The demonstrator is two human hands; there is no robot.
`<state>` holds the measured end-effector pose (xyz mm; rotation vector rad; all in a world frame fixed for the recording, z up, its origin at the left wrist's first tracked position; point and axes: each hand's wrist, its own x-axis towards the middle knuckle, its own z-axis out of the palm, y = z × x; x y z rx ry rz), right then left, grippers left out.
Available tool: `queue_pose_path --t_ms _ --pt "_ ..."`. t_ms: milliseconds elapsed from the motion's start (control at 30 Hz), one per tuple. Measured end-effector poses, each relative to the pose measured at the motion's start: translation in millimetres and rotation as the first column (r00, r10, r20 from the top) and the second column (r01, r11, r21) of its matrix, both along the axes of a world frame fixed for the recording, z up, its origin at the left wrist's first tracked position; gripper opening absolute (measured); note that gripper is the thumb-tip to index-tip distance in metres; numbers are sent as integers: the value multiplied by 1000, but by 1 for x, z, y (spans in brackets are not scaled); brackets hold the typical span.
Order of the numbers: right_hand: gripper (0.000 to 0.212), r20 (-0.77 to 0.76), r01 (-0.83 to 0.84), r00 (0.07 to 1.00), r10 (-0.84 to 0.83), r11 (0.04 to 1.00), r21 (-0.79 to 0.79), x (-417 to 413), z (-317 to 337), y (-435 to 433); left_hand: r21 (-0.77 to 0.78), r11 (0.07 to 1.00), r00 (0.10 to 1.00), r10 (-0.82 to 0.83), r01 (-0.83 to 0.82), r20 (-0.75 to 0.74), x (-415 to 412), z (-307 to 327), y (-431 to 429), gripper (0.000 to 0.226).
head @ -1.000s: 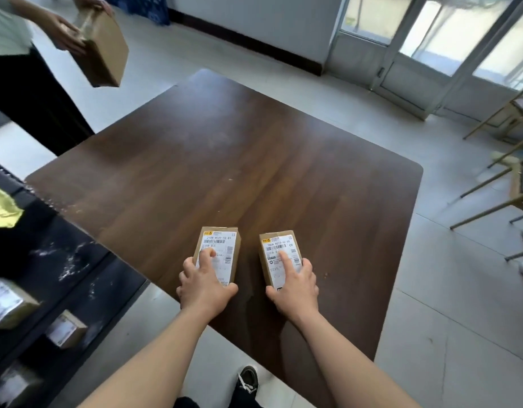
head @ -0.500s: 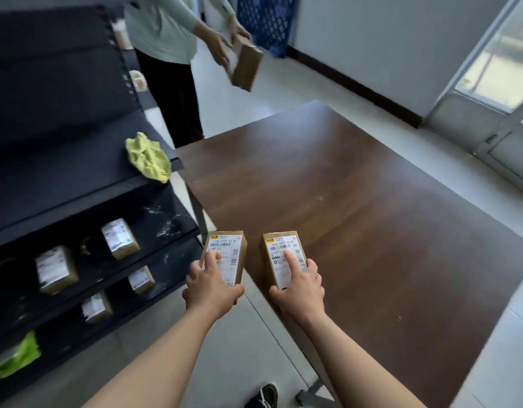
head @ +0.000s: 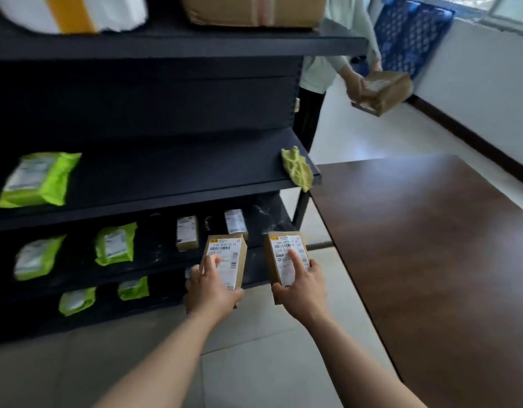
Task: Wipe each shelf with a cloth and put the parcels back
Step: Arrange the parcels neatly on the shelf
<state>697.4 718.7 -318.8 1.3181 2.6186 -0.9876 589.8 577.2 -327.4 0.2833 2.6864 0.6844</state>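
Two parcels carried to the shelving. The left hand (head: 211, 293) and the right hand (head: 301, 290) each hold 1 small brown cardboard box in the air in front of the lower tiers of the dark shelf unit (head: 166, 184). The left parcel (head: 228, 256) and the right parcel (head: 279, 248) sit side by side without touching. Each carries a white label with a barcode, printed numbers and a yellow mark at its top corner. The fingers (head: 210, 262) of each hand curl round the box's near end, with the index finger laid straight on the label. A yellow-green cloth (head: 297, 167) lies crumpled at the right end of the middle shelf. Compared with 0.5 s ago, both parcels have left the edge of the brown surface (head: 431, 245) and now hang over the floor (head: 269, 363), left of it and nearer the shelves.
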Motion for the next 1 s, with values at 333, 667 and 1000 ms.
queue_pose_path --t_ms 333,667,1000 --pt "81 -61 -170 983 171 985 21 -103 17 -78 56 974 973 224 -221 -52 -73 24 -108 82" --pt "77 -137 -259 955 263 965 47 -209 33 -62 121 924 924 373 -362 -85 -166 53 -107 78" --pt "72 -127 -313 939 320 947 72 -303 29 10 39 938 935 346 -344 -78 -282 53 -45 79"
